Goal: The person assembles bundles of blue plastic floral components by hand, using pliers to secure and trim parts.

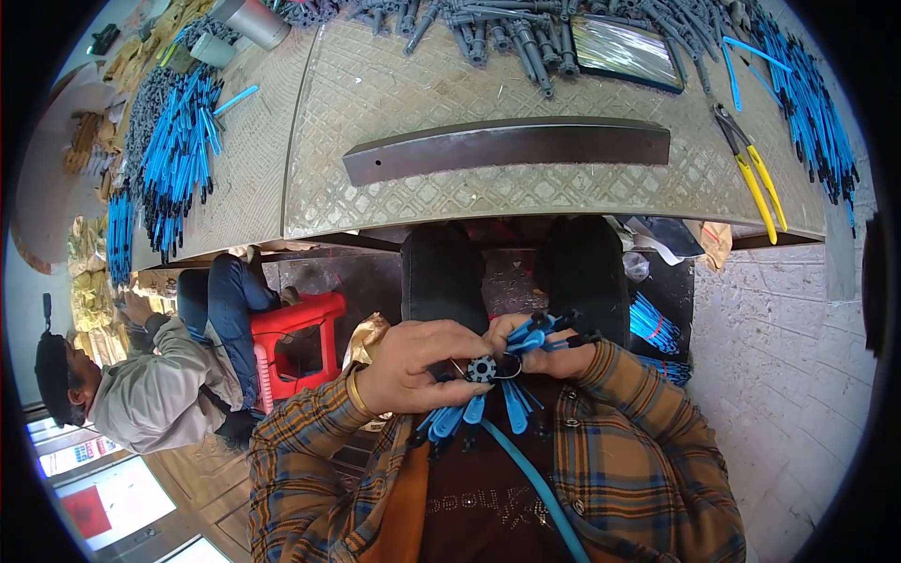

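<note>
Above my lap, my left hand (413,366) pinches a small round grey part with dark notches round its rim (481,369). Close beside it, my right hand (568,358) is closed on a few blue sticks with black ends (537,330); its fingertips reach the round part's edge. More blue sticks (472,410) fan out below the hands. A thin dark loop shows between the hands, too small to name. A blue strap or tube (535,479) runs down from there across my shirt.
A dark metal bar (507,147) lies along the table (413,84). Yellow-handled pliers (751,169) rest at right. Grey plastic parts (526,38) and a dark-framed panel (627,52) lie behind. Blue sticks (178,141) are heaped at left. A person (160,385) sits left, by a red stool (300,342).
</note>
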{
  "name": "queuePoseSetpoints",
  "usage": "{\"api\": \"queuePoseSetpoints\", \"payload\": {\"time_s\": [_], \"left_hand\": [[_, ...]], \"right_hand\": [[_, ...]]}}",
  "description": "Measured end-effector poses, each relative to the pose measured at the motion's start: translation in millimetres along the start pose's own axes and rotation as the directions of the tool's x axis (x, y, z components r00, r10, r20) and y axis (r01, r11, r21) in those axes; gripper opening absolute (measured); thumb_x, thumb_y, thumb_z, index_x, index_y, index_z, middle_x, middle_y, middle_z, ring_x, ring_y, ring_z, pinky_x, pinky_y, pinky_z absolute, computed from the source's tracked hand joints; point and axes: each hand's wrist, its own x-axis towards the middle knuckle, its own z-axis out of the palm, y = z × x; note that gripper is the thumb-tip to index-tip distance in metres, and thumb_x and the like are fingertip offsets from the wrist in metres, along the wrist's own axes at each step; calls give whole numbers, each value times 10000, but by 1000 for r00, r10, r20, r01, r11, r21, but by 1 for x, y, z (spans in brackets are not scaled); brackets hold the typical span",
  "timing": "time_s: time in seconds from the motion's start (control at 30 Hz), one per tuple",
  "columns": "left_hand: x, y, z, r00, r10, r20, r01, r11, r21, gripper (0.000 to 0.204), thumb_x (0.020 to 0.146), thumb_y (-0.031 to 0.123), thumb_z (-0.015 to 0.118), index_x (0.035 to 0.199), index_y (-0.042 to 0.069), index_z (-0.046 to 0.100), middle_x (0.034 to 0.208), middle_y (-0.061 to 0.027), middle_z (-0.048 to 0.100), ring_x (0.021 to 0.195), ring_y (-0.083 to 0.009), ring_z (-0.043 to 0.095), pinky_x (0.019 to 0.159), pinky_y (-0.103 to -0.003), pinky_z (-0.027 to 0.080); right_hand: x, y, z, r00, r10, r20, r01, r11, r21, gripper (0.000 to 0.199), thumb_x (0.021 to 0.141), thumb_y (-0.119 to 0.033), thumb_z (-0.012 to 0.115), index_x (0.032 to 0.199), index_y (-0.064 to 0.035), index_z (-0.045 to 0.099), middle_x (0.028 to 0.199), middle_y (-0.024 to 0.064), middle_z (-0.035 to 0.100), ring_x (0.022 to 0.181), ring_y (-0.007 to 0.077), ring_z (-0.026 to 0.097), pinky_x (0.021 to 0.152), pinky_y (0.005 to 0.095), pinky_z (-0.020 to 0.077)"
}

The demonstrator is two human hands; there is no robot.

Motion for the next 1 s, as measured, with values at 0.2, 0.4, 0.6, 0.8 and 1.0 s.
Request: {"api": "queuePoseSetpoints", "payload": {"time_s": [0.2, 0.4, 0.6, 0.8, 1.0], "left_hand": [[2, 2, 0, 1000, -17, 20, 18, 1000, -20, 316, 646, 94, 757, 927, 7, 641, 851, -126, 644, 765, -236, 643, 659, -291, 497], [2, 2, 2, 999, 12, 34, -11, 1000, -28, 321, 649, 101, 761, 927, 0, 638, 856, -131, 645, 753, -239, 646, 654, -297, 501], [5, 5, 4, 998, 2, 55, -2, 1000, -7, 321, 646, 92, 762, 926, -4, 636, 854, -133, 644, 752, -240, 646, 649, -293, 503], [9, 2, 3, 998, 10, 54, -12, 999, 34, 320, 640, 89, 770, 915, -3, 637, 847, -136, 643, 741, -246, 647, 640, -292, 506], [15, 5, -1, 994, 59, 93, -62, 998, 28, 327, 635, 104, 786, 908, -2, 640, 844, -138, 641, 734, -258, 647, 630, -294, 507]], "right_hand": [[-6, -2, 2, 999, 17, -27, -17, 1000, 18, 347, 804, -353, 662, 928, -81, 486, 815, -34, 452, 759, 66, 422, 693, 233, 366], [-8, -8, -2, 996, 76, 56, -76, 997, 7, 361, 780, -352, 693, 908, -85, 487, 807, -34, 455, 744, 64, 418, 657, 226, 371], [-8, -11, 9, 994, 55, -94, -59, 998, -32, 397, 739, -338, 738, 907, -79, 488, 796, -31, 461, 746, 69, 429, 651, 228, 385], [-10, -4, 14, 961, 39, -275, -53, 998, -43, 424, 710, -325, 767, 908, -76, 487, 802, -31, 469, 764, 71, 442, 668, 235, 400], [-8, -15, 8, 988, 58, -145, -76, 990, -118, 406, 713, -270, 769, 928, -74, 486, 811, -33, 474, 774, 68, 447, 685, 245, 408]]}}
